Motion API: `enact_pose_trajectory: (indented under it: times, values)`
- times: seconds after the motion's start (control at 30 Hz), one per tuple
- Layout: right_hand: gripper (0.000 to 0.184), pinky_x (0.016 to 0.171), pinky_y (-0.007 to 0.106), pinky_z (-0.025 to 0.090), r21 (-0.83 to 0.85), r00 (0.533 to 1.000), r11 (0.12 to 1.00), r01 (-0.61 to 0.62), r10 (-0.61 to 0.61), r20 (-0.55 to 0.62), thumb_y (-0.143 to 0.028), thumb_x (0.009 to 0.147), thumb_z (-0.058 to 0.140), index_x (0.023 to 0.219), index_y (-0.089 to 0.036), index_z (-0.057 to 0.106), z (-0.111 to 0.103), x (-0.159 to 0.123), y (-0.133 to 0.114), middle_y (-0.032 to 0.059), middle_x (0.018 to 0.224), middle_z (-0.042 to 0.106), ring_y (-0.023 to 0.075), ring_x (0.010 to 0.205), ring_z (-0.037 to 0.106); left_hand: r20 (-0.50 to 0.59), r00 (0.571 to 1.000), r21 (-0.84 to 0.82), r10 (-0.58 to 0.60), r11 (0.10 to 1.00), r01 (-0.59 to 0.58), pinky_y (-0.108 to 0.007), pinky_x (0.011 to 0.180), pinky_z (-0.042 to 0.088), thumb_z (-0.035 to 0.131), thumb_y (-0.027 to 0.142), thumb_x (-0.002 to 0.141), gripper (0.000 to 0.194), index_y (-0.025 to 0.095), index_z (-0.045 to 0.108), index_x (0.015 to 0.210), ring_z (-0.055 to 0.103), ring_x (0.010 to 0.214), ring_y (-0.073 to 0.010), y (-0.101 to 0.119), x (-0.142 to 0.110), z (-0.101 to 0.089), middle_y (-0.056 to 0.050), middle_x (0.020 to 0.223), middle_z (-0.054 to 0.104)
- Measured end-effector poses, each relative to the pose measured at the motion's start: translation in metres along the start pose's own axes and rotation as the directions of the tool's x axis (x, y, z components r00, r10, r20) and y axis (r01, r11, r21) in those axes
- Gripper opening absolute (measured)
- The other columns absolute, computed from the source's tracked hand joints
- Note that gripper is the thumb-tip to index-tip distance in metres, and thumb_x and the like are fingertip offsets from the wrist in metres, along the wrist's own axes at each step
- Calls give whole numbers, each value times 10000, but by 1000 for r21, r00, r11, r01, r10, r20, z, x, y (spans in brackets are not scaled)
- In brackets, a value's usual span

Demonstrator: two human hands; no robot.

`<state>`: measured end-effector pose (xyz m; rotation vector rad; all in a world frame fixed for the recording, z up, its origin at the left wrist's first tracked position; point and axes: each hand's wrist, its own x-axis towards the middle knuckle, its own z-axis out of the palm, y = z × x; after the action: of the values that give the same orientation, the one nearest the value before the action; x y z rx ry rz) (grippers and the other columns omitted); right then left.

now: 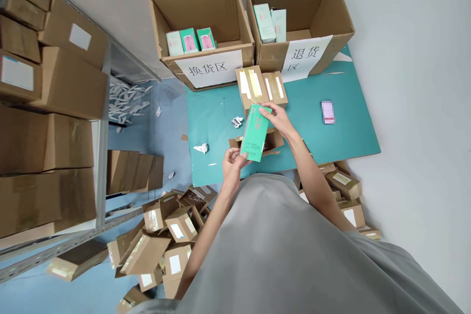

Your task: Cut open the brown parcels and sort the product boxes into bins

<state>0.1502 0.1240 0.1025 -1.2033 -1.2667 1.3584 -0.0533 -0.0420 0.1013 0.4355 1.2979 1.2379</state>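
Green box is held between left hand and right hand.

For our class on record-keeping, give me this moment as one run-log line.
left hand: holds green box, lower end | right hand: holds upper end | open carton: on teal table, partly hidden by green box

The head-worn view looks down over the table.

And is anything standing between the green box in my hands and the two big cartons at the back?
Yes: a taped brown box and a smaller taped box stand on the table, beyond the green box and in front of where the big cartons meet. They look lower than the cartons.
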Motion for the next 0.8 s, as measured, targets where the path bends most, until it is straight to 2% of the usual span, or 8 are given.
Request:
enact_pose_trajectory:
  times: [0.07, 0.17, 0.27, 0.37, 0.43, 0.53, 0.67, 0.8]
  values:
    - [646, 1176, 513, 590, 8, 1000, 1000, -14, 14, 14, -849, 791, 860, 1097, -282, 816, -1, -1, -1, 88, 1410, 796, 348, 1399, 687, 54, 986, -137, -156, 977, 162, -291, 775, 648, 966, 472, 718, 500, 233, 646, 1019, 748, 870, -187, -2, 6, -5, -21, 987, 754]
    - [640, 1138, 479, 605, 0, 1000, 1000, -1, 1, 23, -851, 807, 844, 1079, -272, 825, 0, -1, -5, 74, 1283, 826, 326, 1304, 722, 93, 957, -248, -276, 924, 291, -249, 725, 649, 893, 472, 798, 417, 223, 679, 1054, 747, 781, -158, -5, 11, -11, -25, 932, 780]
    - [657, 1082, 459, 623, -28, 999, 1000, 0, 1, 37, -870, 791, 843, 1045, -265, 820, 3, -1, -7, 55, 1179, 833, 315, 1216, 743, 142, 929, -315, -342, 874, 370, -223, 698, 652, 825, 497, 889, 381, 225, 701, 1127, 781, 839, -165, -7, 14, -16, -45, 978, 809]
    - [673, 1037, 460, 639, -44, 999, 999, -7, 10, 53, -882, 754, 863, 1025, -268, 812, 5, 0, -6, 42, 1125, 830, 308, 1142, 753, 204, 892, -323, -404, 832, 451, -233, 701, 668, 790, 541, 925, 459, 208, 715, 1233, 819, 992, -216, -11, 17, -20, -95, 1099, 834]
    - [663, 1038, 468, 637, -56, 999, 998, 7, -5, 33, -870, 745, 879, 1008, -267, 802, 6, 0, -2, 45, 1096, 824, 306, 1113, 754, 218, 878, -309, -426, 823, 477, -258, 724, 686, 796, 553, 924, 514, 192, 711, 1280, 823, 1099, -265, -15, 19, -22, -126, 1149, 834]
    - [649, 1070, 485, 613, -83, 999, 996, 35, -36, -14, -853, 758, 881, 1006, -260, 792, 7, -1, 3, 65, 1106, 815, 315, 1131, 748, 188, 882, -295, -432, 832, 470, -288, 756, 704, 827, 536, 914, 503, 184, 709, 1254, 817, 1162, -301, -22, 25, -23, -145, 1147, 826]
    - [661, 1089, 513, 594, -126, 997, 990, 68, -73, -34, -873, 766, 862, 1009, -263, 786, 9, -4, 2, 86, 1114, 816, 332, 1137, 746, 120, 883, -287, -454, 835, 469, -298, 791, 703, 843, 467, 917, 382, 187, 712, 1142, 829, 1043, -269, -29, 34, -23, -130, 1043, 819]
    - [596, 1167, 541, 566, -232, 985, 959, 161, -172, -27, -826, 847, 838, 1104, -291, 787, 21, -25, -19, 99, 1238, 809, 355, 1243, 730, 73, 861, -289, -503, 816, 501, -288, 763, 674, 764, 359, 937, 254, 189, 724, 1120, 816, 891, -213, -27, 51, -16, -79, 949, 825]
